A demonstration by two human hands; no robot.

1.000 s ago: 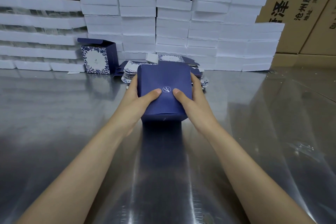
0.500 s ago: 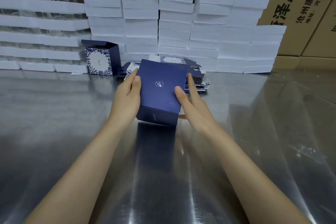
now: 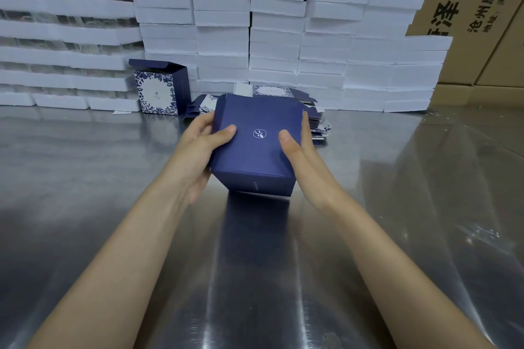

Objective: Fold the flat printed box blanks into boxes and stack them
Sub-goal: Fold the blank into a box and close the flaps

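A dark blue folded box with a small white emblem on its upper face is held just above the steel table, tilted toward me. My left hand grips its left side, thumb on the top face. My right hand grips the right side, thumb beside the emblem. Behind the box lies a pile of flat printed box blanks, partly hidden. One finished box with a blue floral panel stands upright at the back left, its lid flap open.
The shiny steel table stretches to all sides. White foam trays are stacked in a wall along the back. Brown cartons with printed characters stand at the back right.
The box turned in my hands and my left thumb came back onto its top face. Both hands now clasp it more squarely from the sides.
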